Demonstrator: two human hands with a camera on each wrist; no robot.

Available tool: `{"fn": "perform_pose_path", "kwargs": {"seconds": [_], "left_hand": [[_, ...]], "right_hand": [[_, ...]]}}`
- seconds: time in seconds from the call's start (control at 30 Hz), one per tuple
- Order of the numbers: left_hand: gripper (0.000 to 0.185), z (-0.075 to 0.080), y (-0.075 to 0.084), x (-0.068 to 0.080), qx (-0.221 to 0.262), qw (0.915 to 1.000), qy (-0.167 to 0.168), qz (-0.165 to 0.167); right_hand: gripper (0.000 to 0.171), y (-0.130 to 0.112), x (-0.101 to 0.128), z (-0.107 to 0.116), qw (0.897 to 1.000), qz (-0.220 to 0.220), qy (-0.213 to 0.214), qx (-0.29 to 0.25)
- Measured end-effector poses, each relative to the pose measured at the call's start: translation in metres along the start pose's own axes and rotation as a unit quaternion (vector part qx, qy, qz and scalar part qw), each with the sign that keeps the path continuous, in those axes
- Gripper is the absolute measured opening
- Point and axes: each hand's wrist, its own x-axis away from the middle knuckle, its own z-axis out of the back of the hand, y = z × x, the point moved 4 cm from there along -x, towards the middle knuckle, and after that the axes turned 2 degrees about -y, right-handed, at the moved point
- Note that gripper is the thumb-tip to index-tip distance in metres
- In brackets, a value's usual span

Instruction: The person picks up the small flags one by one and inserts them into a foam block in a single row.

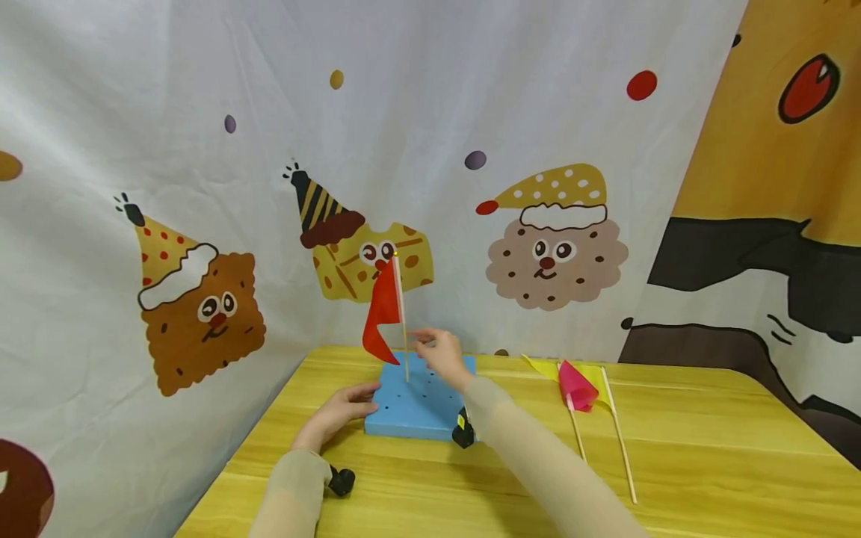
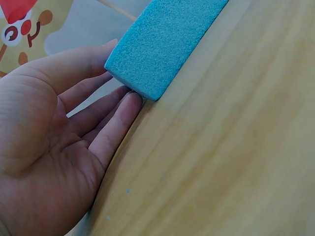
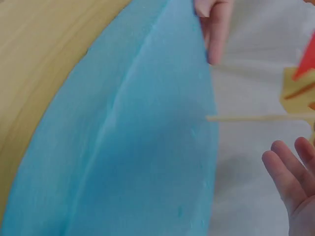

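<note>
Blue foam block point(image 1: 420, 400) | left hand point(image 1: 343, 409) touching edge | right hand point(image 1: 444, 357) above

Foam block point(image 1: 420, 400) sits on table point(image 1: 706, 463), center-left. One flag point(image 1: 386, 314) stands upright in block's far part. L hand point(image 1: 339, 411) touches block's left edge; R hand point(image 1: 444, 357) just right of flag stick, over block. Two more flags point(image 1: 581, 388) lie on table, right of block, well apart.
</note>
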Motion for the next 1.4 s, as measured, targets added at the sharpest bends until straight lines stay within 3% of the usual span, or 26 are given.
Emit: {"fn": "perform_pose_path", "kwargs": {"seconds": [0.13,0.37,0.5,0.63,0.87,1.07,1.4], "left_hand": [[0.056,-0.002,0.001,-0.003,-0.008,1.0000,-0.005,-0.001],[0.058,-0.001,-0.002,-0.002,-0.008,1.0000,-0.005,0.003],[0.060,0.000,-0.003,0.000,-0.008,0.9999,-0.011,0.005],[0.060,0.000,-0.001,0.000,-0.010,0.9998,-0.012,0.009],[0.060,-0.003,0.003,0.001,-0.006,0.9999,-0.011,0.004],[0.061,-0.002,0.001,0.000,-0.007,0.9999,-0.009,0.012],[0.062,-0.003,-0.002,0.000,-0.004,0.9999,-0.009,0.012]], "right_hand": [[0.022,0.008,0.016,0.038,0.999,-0.018,0.010,-0.030],[0.027,0.038,0.062,0.125,0.995,-0.070,0.037,-0.067],[0.034,0.061,0.090,0.169,0.990,-0.103,0.067,-0.066],[0.033,0.081,0.114,0.198,0.987,-0.131,0.080,-0.050],[0.026,0.098,0.144,0.222,0.984,-0.176,0.043,-0.002],[0.021,0.102,0.157,0.232,0.976,-0.216,0.013,0.021],[0.016,0.108,0.174,0.227,0.961,-0.255,-0.034,0.103]]}}
